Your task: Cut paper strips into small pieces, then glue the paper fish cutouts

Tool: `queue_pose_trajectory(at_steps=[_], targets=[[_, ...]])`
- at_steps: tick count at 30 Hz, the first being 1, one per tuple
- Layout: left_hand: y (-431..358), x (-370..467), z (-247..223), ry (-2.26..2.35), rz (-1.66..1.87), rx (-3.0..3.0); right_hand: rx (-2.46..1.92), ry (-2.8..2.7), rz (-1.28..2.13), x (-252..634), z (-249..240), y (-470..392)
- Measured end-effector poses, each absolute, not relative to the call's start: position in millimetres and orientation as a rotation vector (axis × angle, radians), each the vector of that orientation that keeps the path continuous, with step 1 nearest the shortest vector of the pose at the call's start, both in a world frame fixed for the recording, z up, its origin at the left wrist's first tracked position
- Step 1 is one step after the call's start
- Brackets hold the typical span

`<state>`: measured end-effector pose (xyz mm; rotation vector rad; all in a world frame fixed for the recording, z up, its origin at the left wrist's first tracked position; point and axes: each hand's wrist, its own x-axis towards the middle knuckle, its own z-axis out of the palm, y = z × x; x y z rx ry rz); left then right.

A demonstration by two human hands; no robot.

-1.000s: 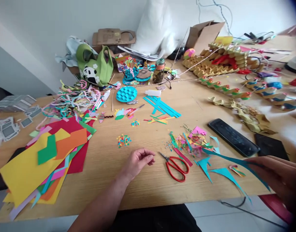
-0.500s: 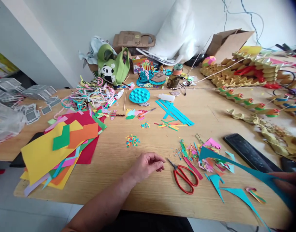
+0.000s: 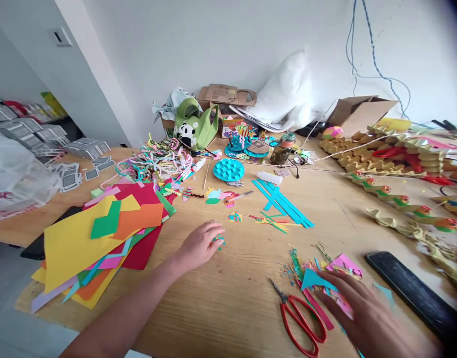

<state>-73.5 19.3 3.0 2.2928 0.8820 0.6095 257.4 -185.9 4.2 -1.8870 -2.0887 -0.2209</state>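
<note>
My left hand (image 3: 203, 244) is low over the table with its fingers curled round a small heap of coloured paper dots (image 3: 219, 240). Part of that heap is hidden under the fingers. At the lower right, my right hand (image 3: 362, 308) lies palm down with its fingers stretched out over a pile of paper scraps (image 3: 301, 266). A pointed blue paper offcut (image 3: 317, 281) touches its fingertips. Beside this hand rest red-handled scissors (image 3: 301, 318), blades pointing away. Tinier paper bits (image 3: 234, 217) lie just beyond the left hand.
Coloured paper sheets (image 3: 75, 253) are stacked at left. Blue strips (image 3: 282, 201), a white glue bottle (image 3: 269, 177) and a round blue textured piece (image 3: 228, 170) lie farther back. A black phone (image 3: 411, 288) and egg-carton pieces (image 3: 388, 191) are at right.
My left hand has moved from beside the scissors forward and left onto the paper dots. My right hand has come in from the right edge with blue paper to the scraps. The view has tilted up.
</note>
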Motion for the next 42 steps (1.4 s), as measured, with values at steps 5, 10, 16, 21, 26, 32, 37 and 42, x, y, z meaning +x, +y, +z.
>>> queue_pose_trajectory(at_steps=[5, 10, 16, 21, 26, 32, 37, 42], targets=[[43.0, -78.9, -18.8, 0.836, 0.527, 2.359, -1.746, -2.206, -0.030, 197.0, 21.9, -131.4], [34.9, -79.8, -20.6, 0.754, 0.547, 2.282, -1.617, -2.251, 0.022, 188.5, 40.3, -82.0], [28.6, -81.6, -20.0, 0.639, 0.652, 2.169, -1.580, -2.206, 0.107, 185.0, 48.9, -34.2], [33.9, -85.1, -21.0, 0.611, 0.667, 2.081, -1.704, -2.012, 0.132, 215.8, 48.3, -13.3], [37.5, -88.0, -23.2, 0.634, 0.617, 1.947, -1.714, -2.115, 0.043, 237.1, 31.8, -6.0], [37.6, -89.3, -20.1, 0.699, 0.672, 1.750, -1.585, -2.531, 0.028, 219.9, 2.8, 0.1], [35.2, -88.8, -13.3, 0.765, 0.727, 1.648, -1.608, -2.551, -0.020, 234.4, -7.2, -9.5], [41.1, -86.9, -18.6, 0.870, 0.869, 1.748, -1.563, -2.392, -0.151, 220.9, -7.1, -30.0]])
